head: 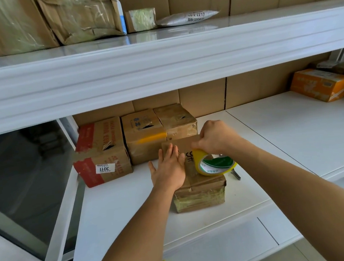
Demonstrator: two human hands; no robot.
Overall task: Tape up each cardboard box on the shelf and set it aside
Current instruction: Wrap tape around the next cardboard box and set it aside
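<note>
Box: we see a small cardboard box [199,182] at the front of the white shelf [119,200].
Left hand: our left hand [168,168] lies flat, fingers straight, on the box top.
Right hand: our right hand [215,136] grips the yellow tape roll [214,164] above the box.
Neighbours: three taped boxes [134,142] stand just behind the box.
Risk: we judge the tape may wrinkle or stick crooked if the box slides.

parcel storeroom | white shelving [159,53] | taped cardboard parcels [101,151] | numbered labels [105,168]
</note>
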